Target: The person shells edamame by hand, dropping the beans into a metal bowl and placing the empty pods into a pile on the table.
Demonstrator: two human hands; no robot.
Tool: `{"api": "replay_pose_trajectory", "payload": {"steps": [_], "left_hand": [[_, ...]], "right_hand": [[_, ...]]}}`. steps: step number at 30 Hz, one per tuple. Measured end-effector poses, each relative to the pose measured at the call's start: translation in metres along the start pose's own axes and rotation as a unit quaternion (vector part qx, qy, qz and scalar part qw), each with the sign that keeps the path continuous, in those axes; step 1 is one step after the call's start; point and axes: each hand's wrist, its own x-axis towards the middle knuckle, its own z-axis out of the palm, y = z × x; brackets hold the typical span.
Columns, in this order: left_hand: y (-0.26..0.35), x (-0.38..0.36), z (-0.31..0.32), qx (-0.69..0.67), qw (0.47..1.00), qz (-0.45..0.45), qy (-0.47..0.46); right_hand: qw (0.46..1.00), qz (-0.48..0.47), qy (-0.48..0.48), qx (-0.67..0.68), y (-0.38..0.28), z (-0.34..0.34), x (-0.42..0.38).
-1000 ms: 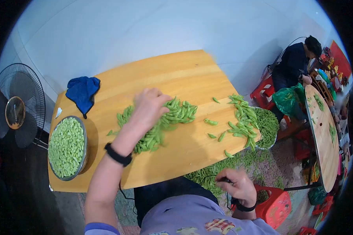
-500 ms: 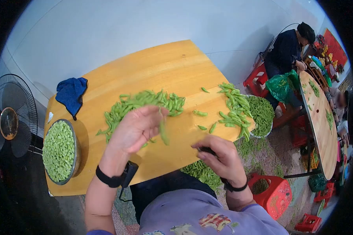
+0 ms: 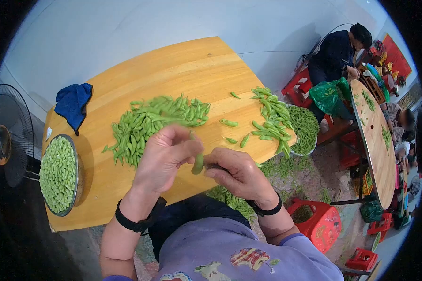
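My left hand (image 3: 166,157) is closed over the middle of the wooden table (image 3: 192,70), pinching a green soybean pod (image 3: 198,164) that hangs down from the fingers. Close at its right, my right hand (image 3: 239,171) is curled around a small dark tool (image 3: 213,166); most of it is hidden by the fingers, and I cannot tell its kind. The tool's end is right at the pod. Behind my left hand lies a heap of soybean pods (image 3: 131,131). A few loose pods (image 3: 229,122) lie to the right, beside a second pile of pods (image 3: 272,114).
A metal bowl of shelled beans (image 3: 57,173) stands at the table's left end, near a blue cloth (image 3: 73,105) and a fan (image 3: 4,140). Right of the table are a basin of pods (image 3: 305,129), a red stool (image 3: 321,229) and a person (image 3: 335,58) at a round table (image 3: 373,145).
My right hand has moved left and up to meet the pod in my left hand. My left hand still pinches the pod. The whole view has shifted slightly.
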Motion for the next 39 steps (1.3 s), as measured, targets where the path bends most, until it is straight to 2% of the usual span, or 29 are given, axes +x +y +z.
{"api": "replay_pose_trajectory", "payload": {"steps": [9,14,16,20,23,25,27,29,31,32,33,34,35,37,39], "left_hand": [[-0.006,-0.002,0.003,0.045,0.999,0.017,-0.008],[-0.005,-0.004,0.006,0.099,0.993,0.059,-0.025],[-0.007,-0.003,0.005,0.086,0.995,0.050,-0.024],[-0.004,-0.004,0.003,0.066,0.997,0.005,-0.030],[-0.011,-0.003,0.000,0.023,0.998,0.012,-0.051],[-0.014,-0.005,-0.003,0.016,0.998,0.002,-0.065],[-0.017,-0.006,-0.008,0.009,0.997,-0.009,-0.079],[-0.023,-0.005,-0.012,-0.094,0.982,-0.030,-0.159],[-0.025,-0.005,-0.011,-0.113,0.976,-0.012,-0.188],[-0.025,-0.005,-0.011,-0.130,0.968,0.009,-0.214],[-0.025,-0.005,-0.011,-0.131,0.968,0.009,-0.213],[-0.026,-0.007,-0.011,-0.122,0.981,0.001,-0.150],[-0.025,-0.007,-0.011,-0.112,0.990,-0.007,-0.088],[-0.022,-0.008,-0.008,-0.092,0.993,-0.013,-0.069],[-0.020,-0.010,-0.005,-0.073,0.996,-0.022,-0.049]], "right_hand": [[0.999,-0.019,-0.008,-0.036,0.003,-0.001,-0.003],[0.999,-0.036,0.003,-0.037,-0.001,0.000,-0.006],[0.999,-0.003,0.001,-0.043,0.000,0.000,-0.005],[0.999,-0.001,0.025,-0.024,0.002,0.007,-0.007],[0.999,0.022,0.036,0.002,0.008,0.008,-0.009],[0.988,0.036,-0.013,0.147,0.013,0.006,-0.010],[0.985,0.013,-0.038,0.170,0.017,0.005,-0.010],[0.979,-0.006,-0.059,0.195,0.017,0.001,-0.014],[0.919,0.185,-0.073,0.341,0.011,-0.006,-0.016],[0.919,0.184,-0.073,0.341,0.008,-0.007,-0.015],[0.950,0.154,-0.063,0.264,0.005,-0.006,-0.015],[0.973,0.123,-0.054,0.187,0.002,-0.005,-0.016],[0.973,0.123,-0.054,0.187,-0.001,-0.005,-0.017],[0.992,0.080,-0.008,0.092,-0.007,-0.004,-0.017],[0.997,0.069,-0.008,0.042,-0.009,0.000,-0.017]]}}
